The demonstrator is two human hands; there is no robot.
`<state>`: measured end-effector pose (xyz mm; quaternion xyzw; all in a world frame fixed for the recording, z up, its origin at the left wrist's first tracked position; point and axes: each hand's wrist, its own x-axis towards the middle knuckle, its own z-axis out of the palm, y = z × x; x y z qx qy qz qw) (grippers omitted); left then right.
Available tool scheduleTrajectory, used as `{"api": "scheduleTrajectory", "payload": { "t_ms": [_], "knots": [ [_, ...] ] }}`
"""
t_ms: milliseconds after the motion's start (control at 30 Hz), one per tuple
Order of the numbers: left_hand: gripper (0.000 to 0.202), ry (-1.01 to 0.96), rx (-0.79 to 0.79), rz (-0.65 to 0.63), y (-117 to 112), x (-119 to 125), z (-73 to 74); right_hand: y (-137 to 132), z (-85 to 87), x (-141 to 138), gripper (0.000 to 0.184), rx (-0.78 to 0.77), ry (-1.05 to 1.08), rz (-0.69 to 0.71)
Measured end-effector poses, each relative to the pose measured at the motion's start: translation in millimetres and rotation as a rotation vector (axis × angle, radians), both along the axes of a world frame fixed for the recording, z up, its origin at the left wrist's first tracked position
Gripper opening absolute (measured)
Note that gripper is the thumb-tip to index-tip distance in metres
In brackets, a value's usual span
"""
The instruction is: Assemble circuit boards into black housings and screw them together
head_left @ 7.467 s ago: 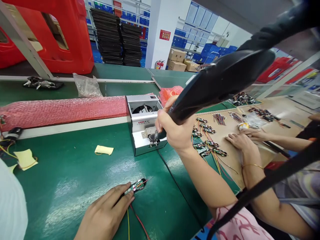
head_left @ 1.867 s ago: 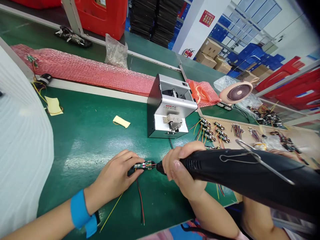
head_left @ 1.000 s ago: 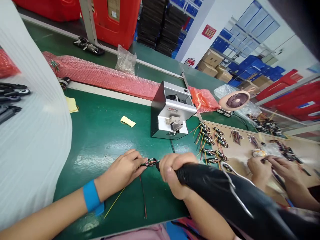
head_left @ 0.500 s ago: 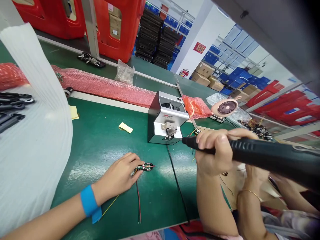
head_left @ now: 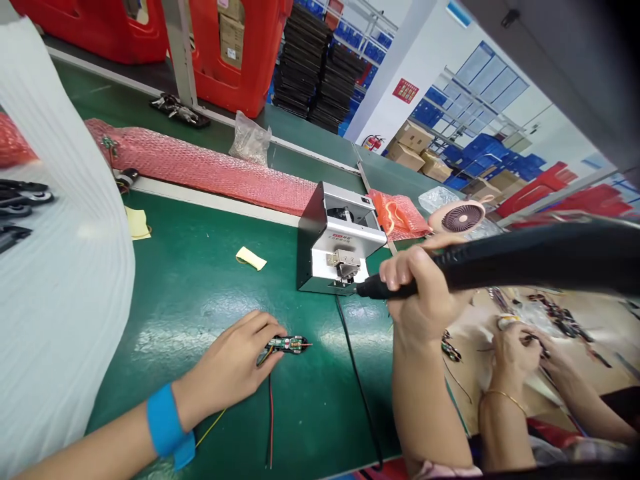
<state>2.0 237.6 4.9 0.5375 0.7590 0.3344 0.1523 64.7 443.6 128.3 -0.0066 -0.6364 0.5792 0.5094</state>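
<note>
Here's the left hand [head_left: 245, 357], thumb and fingertips pinching the rear of a small circuit unit [head_left: 293, 344] and pinning it down on the green tabletop [head_left: 200, 287]. Over on the other side the right hand [head_left: 420, 287] wraps its fingers around a black driver-like tool [head_left: 525, 257], and the tool's narrow tip sits right by the lower front edge of the silver machine [head_left: 353, 232]. Touching it or just short? Too small to tell from here.

My read of this step: the tool is at the machine to pick something up, most likely a screw, while the unit is kept in place. The next move, I'd judge, calls for a square, steady tip at the machine and a left pinch that doesn't slip.

Now the unit itself: out in front of the machine, toward the person, it lies with its long axis running nearly straight across the view. The coil [head_left: 296, 344] end points right, away from the left hand; the rear is under the fingers, and a red wire [head_left: 271, 420] trails toward the near edge.
</note>
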Motion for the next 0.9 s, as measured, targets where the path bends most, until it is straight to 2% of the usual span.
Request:
{"api": "scheduleTrajectory", "payload": {
  "t_ms": [167,267,400,567,633,767,833,900],
  "knots": [
    [0.019,-0.021,-0.003,-0.003,0.7,-2.3,-1.5,-3.5,-9.1,5.6,0.016,0.139,0.141,-0.093],
    [0.018,-0.029,0.002,-0.009,1.6,-4.2,-3.4,0.5,-18.6,0.0,0.016,0.152,0.111,-0.074],
    [0.017,-0.017,0.015,-0.010,2.9,-6.1,-9.7,7.3,-19.4,-7.0,0.015,0.064,0.084,0.033],
    [0.019,0.036,-0.011,-0.012,8.9,-7.0,-13.6,14.4,-4.6,-1.9,0.011,-0.164,-0.020,0.201],
    [0.021,0.071,-0.012,0.012,16.2,-6.5,-5.3,14.9,2.4,3.8,0.012,-0.252,0.006,0.230],
    [0.031,0.123,0.086,0.076,39.3,-5.7,26.0,8.4,13.8,11.1,0.016,-0.397,0.053,0.335],
    [0.031,0.145,0.169,0.042,50.9,-6.1,40.5,2.6,17.3,13.5,0.019,-0.417,0.066,0.373],
    [0.027,0.220,0.281,-0.036,63.7,-6.5,50.3,0.4,20.2,20.4,0.019,-0.358,0.068,0.292]
  ]
}}
